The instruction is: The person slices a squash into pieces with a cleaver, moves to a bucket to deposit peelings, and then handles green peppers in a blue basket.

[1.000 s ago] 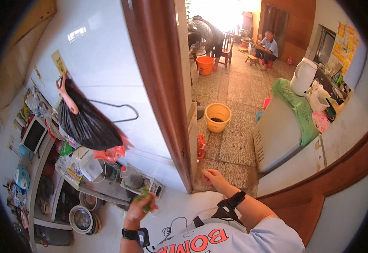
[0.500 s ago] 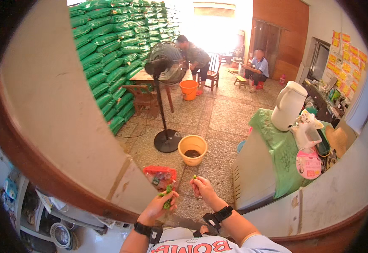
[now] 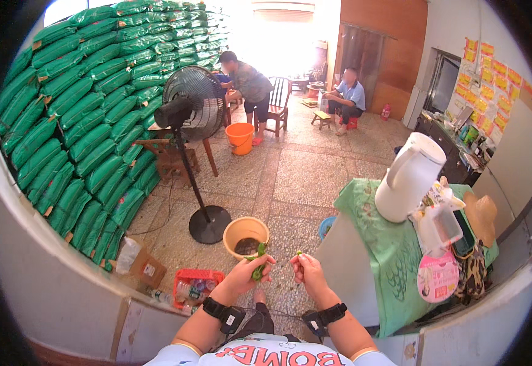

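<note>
My left hand [image 3: 239, 282] is closed around several slim, curved green vegetables [image 3: 258, 272] that look like green chili peppers. They stick out between thumb and fingers. To its right, my right hand [image 3: 311, 276] pinches a small green piece [image 3: 299, 252] at the fingertips, too small to make out exactly. The two hands are held apart in front of my chest. Just beyond the left hand, a pale yellow bucket [image 3: 232, 229] on the floor has something dark at its bottom.
A standing fan [image 3: 210, 224] is behind the bucket. A red crate [image 3: 183, 272] of bottles lies left of my legs. On the right, a cabinet under a green cloth [image 3: 363, 244] bears a white jug [image 3: 403, 183]. Stacked green sacks [image 3: 77, 134] line the left wall; two people sit or bend farther back.
I have moved forward past the doorway into the room; the bucket and crate are now closer. Both hands keep their hold, and the right has shifted a little away from the left.
</note>
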Action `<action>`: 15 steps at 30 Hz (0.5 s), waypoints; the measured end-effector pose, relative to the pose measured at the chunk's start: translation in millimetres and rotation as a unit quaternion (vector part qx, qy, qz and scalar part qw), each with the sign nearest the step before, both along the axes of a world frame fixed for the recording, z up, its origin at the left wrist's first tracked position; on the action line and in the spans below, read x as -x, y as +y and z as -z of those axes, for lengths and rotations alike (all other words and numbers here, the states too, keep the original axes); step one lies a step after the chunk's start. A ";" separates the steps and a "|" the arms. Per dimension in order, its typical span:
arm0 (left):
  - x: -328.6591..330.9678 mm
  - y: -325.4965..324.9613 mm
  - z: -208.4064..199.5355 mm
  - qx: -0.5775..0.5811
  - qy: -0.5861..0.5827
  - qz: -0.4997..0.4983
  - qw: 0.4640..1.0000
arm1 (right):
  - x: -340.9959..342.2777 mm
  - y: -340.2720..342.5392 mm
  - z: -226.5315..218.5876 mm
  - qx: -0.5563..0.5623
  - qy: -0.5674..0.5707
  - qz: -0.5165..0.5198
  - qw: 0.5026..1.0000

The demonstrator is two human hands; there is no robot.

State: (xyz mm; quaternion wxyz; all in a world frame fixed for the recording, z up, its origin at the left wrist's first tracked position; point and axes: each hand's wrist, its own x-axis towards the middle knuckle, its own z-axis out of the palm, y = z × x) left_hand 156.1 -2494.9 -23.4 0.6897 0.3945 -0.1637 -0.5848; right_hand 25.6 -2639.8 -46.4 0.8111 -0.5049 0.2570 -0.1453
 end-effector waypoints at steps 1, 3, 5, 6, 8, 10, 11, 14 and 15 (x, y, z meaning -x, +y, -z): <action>-13.3 -15.4 4.4 0.013 0.001 0.006 1.000 | -13.2 -16.1 2.0 0.007 -0.015 0.005 1.000; -43.2 -44.8 6.8 0.032 -0.003 0.014 0.999 | -44.5 -45.1 1.7 0.020 -0.035 0.012 0.999; -74.4 -71.6 6.8 0.032 -0.003 0.014 0.999 | -80.9 -72.6 -1.6 0.027 -0.040 0.022 0.999; -87.5 -80.8 7.6 0.043 -0.058 0.011 0.997 | -96.7 -84.9 1.8 0.025 -0.055 0.008 0.998; -125.4 -109.6 -4.3 0.048 -0.033 0.009 0.998 | -136.0 -117.8 -5.6 0.046 -0.051 0.012 0.998; -161.6 -133.0 -2.0 0.045 -0.004 0.012 0.999 | -169.6 -141.5 -10.3 0.051 -0.059 0.016 0.997; -176.9 -147.6 0.7 0.043 -0.002 0.012 0.999 | -184.3 -155.2 -11.5 0.049 -0.057 0.016 0.997; -213.1 -189.1 6.9 0.026 0.022 -0.005 0.999 | -221.6 -191.3 -11.8 0.047 -0.055 0.036 0.997; -224.1 -202.6 8.4 0.026 0.019 -0.008 0.999 | -234.8 -202.4 -12.7 0.045 -0.057 0.033 0.997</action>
